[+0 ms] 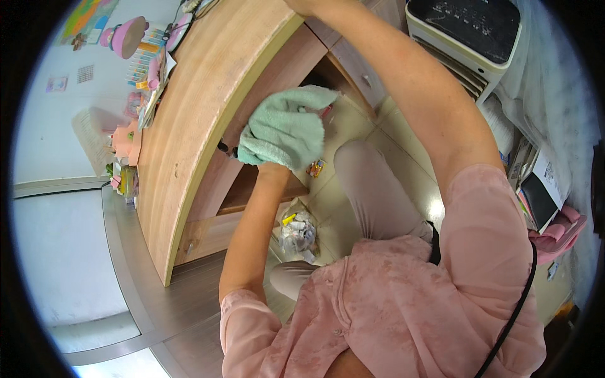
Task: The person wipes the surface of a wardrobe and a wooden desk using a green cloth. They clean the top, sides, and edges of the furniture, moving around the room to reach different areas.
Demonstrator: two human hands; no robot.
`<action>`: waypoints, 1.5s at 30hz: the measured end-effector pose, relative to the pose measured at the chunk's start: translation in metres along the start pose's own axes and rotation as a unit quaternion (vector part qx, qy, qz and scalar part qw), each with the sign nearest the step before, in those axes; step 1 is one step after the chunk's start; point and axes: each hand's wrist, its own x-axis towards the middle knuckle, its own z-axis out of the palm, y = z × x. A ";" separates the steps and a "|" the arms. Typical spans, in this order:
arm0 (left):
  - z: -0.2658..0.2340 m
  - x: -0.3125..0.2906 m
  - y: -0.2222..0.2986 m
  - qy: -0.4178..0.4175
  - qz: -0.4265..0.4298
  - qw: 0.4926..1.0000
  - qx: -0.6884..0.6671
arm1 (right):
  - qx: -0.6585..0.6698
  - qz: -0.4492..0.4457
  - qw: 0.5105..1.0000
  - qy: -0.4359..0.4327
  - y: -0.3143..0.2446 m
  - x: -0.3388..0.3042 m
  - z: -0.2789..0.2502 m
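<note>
A pale green cleaning cloth (287,126) is bunched over my left hand (274,168), close to the front edge of the wooden desk (208,82). The cloth hides the fingers, and only the wrist and the heel of the hand show beneath it. One end of the cloth hangs loose above the open space under the desk. My right arm stretches up to the desk's far corner, where my right hand (304,5) rests against the edge. Its fingers are cut off by the top of the picture.
A clear bag of rubbish (297,233) stands on the tiled floor below the desk. On the desk's back side are a pink lamp (126,38) and papers. To the right are a white appliance with a black top (466,31), books and pink slippers (558,236).
</note>
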 end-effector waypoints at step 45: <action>-0.052 -0.221 -0.136 0.046 -0.165 0.945 0.279 | -0.168 0.023 0.957 -0.234 0.019 0.014 0.025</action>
